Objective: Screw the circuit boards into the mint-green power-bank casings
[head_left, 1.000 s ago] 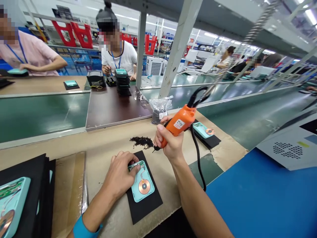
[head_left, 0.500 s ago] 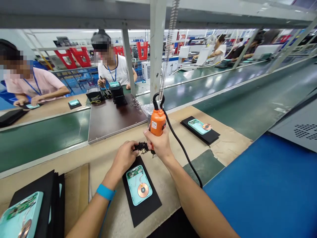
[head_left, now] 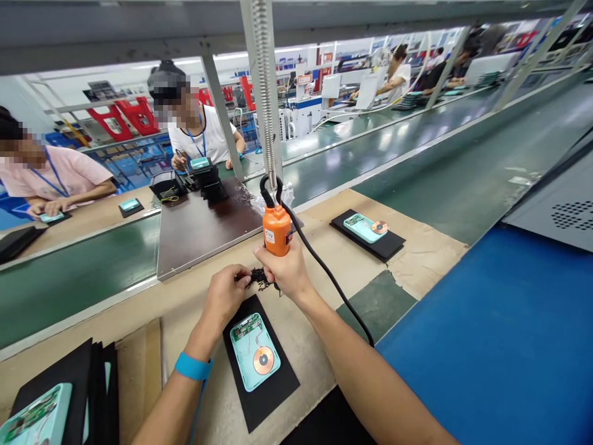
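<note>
My right hand (head_left: 286,266) is wrapped round an orange electric screwdriver (head_left: 277,227), held upright with its tip low beside a pile of small black screws (head_left: 260,279). A coiled spring and a black cable run up from the tool's top. At the left edge of the pile, the thumb and forefinger of my left hand (head_left: 227,290) are pinched together; whatever is between them is too small to make out. Just below both hands, a mint-green open casing (head_left: 250,352) with a green circuit board and a round copper coil (head_left: 264,360) lies on a black foam sheet (head_left: 273,395).
More foam sheets with a similar casing (head_left: 41,408) are stacked at lower left. Another casing (head_left: 364,227) lies on black sheets at right. A brown board (head_left: 199,235) bridges the green conveyor (head_left: 83,253). Two people sit opposite. A metal post stands behind the screwdriver.
The whole view has shifted slightly, so most things sit further left. My left fingertips stay at the screw pile, and my right hand keeps hold of the screwdriver beside it.
</note>
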Available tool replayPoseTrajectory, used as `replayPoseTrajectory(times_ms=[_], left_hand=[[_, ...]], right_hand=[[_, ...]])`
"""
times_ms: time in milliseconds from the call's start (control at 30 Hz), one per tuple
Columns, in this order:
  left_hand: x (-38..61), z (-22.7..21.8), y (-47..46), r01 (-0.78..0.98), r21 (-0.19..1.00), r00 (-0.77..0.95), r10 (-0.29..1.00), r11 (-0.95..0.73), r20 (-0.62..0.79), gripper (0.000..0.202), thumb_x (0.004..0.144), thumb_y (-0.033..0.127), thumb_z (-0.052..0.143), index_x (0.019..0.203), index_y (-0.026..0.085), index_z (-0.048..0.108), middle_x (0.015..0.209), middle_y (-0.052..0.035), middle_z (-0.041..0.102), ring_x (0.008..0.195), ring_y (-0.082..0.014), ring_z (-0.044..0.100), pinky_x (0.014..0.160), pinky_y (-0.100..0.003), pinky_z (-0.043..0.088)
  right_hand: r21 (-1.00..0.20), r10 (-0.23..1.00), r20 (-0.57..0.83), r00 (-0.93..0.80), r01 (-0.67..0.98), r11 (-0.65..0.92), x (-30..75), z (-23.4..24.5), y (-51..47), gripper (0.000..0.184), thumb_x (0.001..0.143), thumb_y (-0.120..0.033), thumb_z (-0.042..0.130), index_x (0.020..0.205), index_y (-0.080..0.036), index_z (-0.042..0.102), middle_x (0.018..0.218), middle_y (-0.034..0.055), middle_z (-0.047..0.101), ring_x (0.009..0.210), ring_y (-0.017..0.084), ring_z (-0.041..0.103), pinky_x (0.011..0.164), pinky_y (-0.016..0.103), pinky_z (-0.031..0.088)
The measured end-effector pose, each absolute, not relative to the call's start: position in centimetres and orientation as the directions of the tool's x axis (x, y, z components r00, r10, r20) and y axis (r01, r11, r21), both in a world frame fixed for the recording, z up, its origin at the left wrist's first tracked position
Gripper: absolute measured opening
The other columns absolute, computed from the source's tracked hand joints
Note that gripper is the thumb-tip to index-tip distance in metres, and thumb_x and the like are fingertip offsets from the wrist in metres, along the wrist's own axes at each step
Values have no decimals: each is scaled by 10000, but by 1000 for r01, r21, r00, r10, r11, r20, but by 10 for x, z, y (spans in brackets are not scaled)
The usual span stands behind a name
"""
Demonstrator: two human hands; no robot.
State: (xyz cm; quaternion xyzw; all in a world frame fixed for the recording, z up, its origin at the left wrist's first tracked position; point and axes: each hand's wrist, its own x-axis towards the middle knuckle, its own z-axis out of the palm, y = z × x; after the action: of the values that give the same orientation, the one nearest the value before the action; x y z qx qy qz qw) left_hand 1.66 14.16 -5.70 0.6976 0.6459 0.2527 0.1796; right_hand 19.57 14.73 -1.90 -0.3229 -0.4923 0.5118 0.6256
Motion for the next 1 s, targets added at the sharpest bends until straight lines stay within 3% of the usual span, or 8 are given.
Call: replayPoseTrajectory(times_ms=[200, 333, 433, 533, 767, 1000], left_hand=[[-20, -58, 90, 754, 657, -70, 994, -1, 82, 304, 906, 504, 638, 933, 247, 799, 752, -22, 759, 696, -233, 658, 689, -342, 474], [-35, -68, 67, 667, 743, -135, 990, 57, 45, 353, 881, 570, 671, 951, 248, 796, 788, -26, 768, 719, -236, 662, 673, -335, 472], [-28, -70, 59, 625, 779, -86, 996, 42, 15, 344, 919, 565, 649, 934, 243, 768, 781, -25, 742, 713, -223, 636, 669, -327, 450], [-15, -66, 55, 634, 772, 0, 999, -31, 41, 304, 976, 520, 604, 900, 247, 713, 744, -9, 693, 670, -202, 584, 654, -321, 416], [-4, -67, 47, 675, 720, 130, 987, -161, 99, 230, 1067, 377, 468, 950, 269, 634, 896, -44, 757, 795, -237, 677, 728, -348, 444], [-3, -73, 44, 692, 703, 130, 986, -164, 101, 161, 1060, 338, 495, 951, 278, 597, 878, -21, 733, 784, -239, 657, 741, -354, 431]], right_hand=[[-905, 954, 300, 7, -314, 287, 197, -18, 146, 418, 872, -352, 824, 690, -245, 462, 506, -80, 471, 416, 88, 414, 425, 243, 337], [-814, 941, 331, -76, -527, 244, 197, -12, 137, 368, 867, -386, 869, 868, -250, 527, 526, -116, 472, 373, 93, 406, 397, 236, 371], [-676, 923, 377, -74, -704, 219, 194, -6, 128, 321, 905, -370, 812, 972, -268, 515, 541, -138, 460, 350, 95, 371, 379, 237, 410], [-614, 913, 407, -25, -748, 253, 188, -1, 119, 270, 945, -353, 759, 994, -276, 506, 551, -134, 458, 350, 99, 367, 379, 236, 428], [-651, 912, 409, -27, -709, 271, 176, -1, 106, 291, 939, -365, 759, 967, -282, 482, 561, -122, 458, 358, 102, 374, 385, 240, 417], [-665, 910, 414, -26, -691, 283, 176, -4, 106, 241, 967, -346, 726, 989, -290, 493, 573, -124, 459, 366, 103, 376, 394, 240, 427]])
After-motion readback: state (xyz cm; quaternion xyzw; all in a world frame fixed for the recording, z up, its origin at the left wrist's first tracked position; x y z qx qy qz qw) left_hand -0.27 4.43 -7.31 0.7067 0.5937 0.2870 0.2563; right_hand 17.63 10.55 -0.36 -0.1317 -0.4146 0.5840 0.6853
